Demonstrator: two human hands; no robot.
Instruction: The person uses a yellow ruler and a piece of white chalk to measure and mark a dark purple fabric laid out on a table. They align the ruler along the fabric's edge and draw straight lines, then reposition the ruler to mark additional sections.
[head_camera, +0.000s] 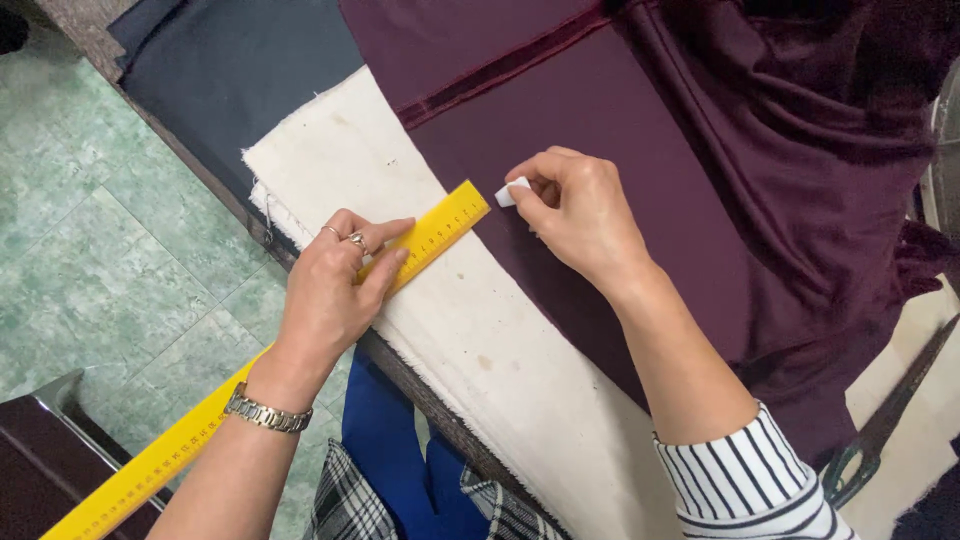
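Yellow ruler's middle under left hand, far end off-frame.

Bright, even, diffuse light, prob. overhead. Soft faint shadows under hands. No glare. Sharp focus centre; far right corner dark, detail lost in folds. Slight wide-angle stretch at edges.

Matt maroon cloth, rough cream canvas, smooth yellow ruler, chalky white marker.
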